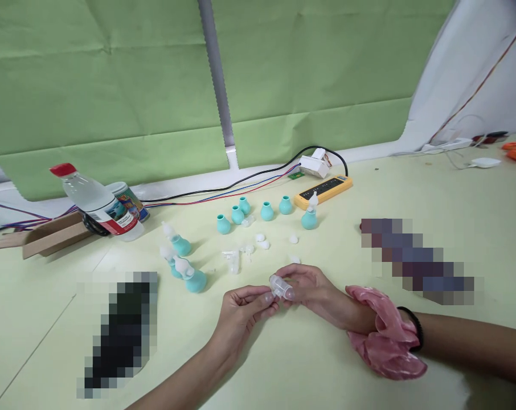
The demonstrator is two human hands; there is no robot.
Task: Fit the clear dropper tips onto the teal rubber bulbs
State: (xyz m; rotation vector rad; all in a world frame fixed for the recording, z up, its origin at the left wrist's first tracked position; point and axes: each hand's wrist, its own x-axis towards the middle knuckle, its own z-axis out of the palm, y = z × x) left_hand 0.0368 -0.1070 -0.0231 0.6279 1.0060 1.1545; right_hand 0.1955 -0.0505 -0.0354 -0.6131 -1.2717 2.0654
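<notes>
A clear plastic tube piece is held between my two hands above the table. My left hand pinches its lower left side, where a small side part shows. My right hand has its fingers closed around the right end of the same piece. Just beyond lie another clear T-shaped tube piece, small clear parts and white caps. Farther back stand several open turquoise bulbs. At the left, turquoise bulbs have translucent tips fitted on.
A yellow power strip lies at the back, beside a turquoise bulb with a tip. A bottle with a red cap, a can and a cardboard box are at the left. Blurred objects flank my arms.
</notes>
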